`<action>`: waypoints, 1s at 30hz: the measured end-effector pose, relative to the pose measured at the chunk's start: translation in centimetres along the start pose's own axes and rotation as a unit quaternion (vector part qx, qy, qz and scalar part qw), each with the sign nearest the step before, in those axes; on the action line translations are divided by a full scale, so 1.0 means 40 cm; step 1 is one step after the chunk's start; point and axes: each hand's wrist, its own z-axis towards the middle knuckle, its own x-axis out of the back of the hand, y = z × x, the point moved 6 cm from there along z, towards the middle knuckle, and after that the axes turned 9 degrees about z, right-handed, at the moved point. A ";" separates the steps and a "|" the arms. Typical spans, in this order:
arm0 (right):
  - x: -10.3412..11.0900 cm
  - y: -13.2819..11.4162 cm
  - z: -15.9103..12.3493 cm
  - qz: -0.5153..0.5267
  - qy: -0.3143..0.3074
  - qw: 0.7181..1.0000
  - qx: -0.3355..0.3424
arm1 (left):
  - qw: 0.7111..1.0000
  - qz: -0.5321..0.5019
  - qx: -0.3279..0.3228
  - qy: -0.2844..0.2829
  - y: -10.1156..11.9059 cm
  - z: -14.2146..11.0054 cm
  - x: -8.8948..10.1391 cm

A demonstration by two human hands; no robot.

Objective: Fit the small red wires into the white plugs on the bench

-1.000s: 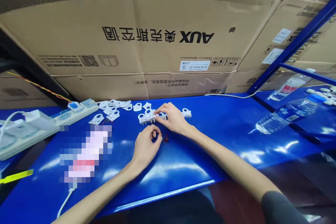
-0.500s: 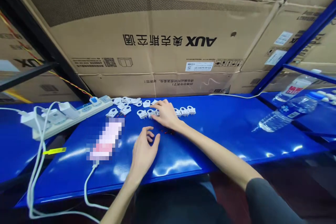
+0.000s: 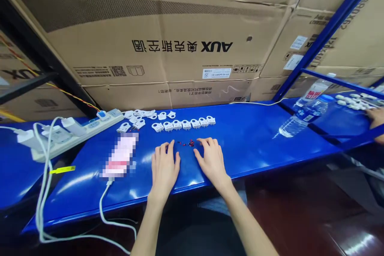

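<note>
My left hand (image 3: pixel 164 166) rests on the blue table (image 3: pixel 255 140) near its front edge, fingers apart and holding nothing. To its right, my right hand (image 3: pixel 211 160) also lies with fingers spread and thumb out, free of any object. Between the fingertips of both hands sits a small cluster of red and black bits (image 3: pixel 191 143), too small to make out exactly. Just beyond them stands a row of several white plugs with ring-shaped tops (image 3: pixel 186 124), prongs toward me. More white ring-topped plugs (image 3: pixel 138 120) lie in a loose heap behind and to the left.
On the left are a white power strip (image 3: pixel 85 134) with chargers and cables, and a blurred-out phone-like object (image 3: pixel 121 156) on a cord. Water bottles (image 3: pixel 303 118) lie at right, near another person's hand (image 3: pixel 376 118). Large cardboard boxes (image 3: pixel 168 16) back the table.
My right hand has drawn back from the row of white plugs toward me, uncovering the row. My left hand has flattened out. The view has turned right, bringing another person's hand into sight.
</note>
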 end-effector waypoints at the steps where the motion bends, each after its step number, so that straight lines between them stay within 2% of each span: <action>1: -0.008 -0.003 -0.001 0.005 0.009 1.000 -0.016 | 1.000 0.004 -0.005 -0.001 0.007 0.002 -0.002; 5: -0.029 -0.020 0.028 0.024 0.009 0.999 -0.048 | 1.000 0.007 -0.015 -0.007 0.040 0.023 -0.007; 9: -0.030 -0.034 0.095 0.046 -0.014 0.997 -0.053 | 1.000 -0.012 0.001 -0.008 0.058 0.077 -0.005; 12: -0.035 -0.031 0.141 0.059 -0.035 0.997 -0.036 | 0.999 -0.033 0.011 -0.014 0.052 0.119 -0.016; 15: -0.039 -0.014 0.147 0.073 -0.047 0.996 -0.012 | 0.998 -0.045 0.029 -0.019 0.035 0.132 -0.037; 19: -0.016 0.010 0.083 0.079 -0.038 0.996 0.005 | 0.998 -0.042 0.046 -0.011 0.029 0.091 -0.046; 23: 0.009 0.011 0.018 0.037 -0.029 0.998 0.029 | 0.999 -0.029 0.025 -0.012 0.048 0.029 -0.024; 26: 0.006 0.008 0.004 -0.031 -0.036 0.998 0.041 | 1.000 -0.008 0.018 -0.010 0.053 -0.006 -0.007; 30: -0.005 0.004 0.001 -0.064 -0.051 0.995 0.053 | 0.997 0.065 0.001 -0.028 0.057 -0.023 -0.008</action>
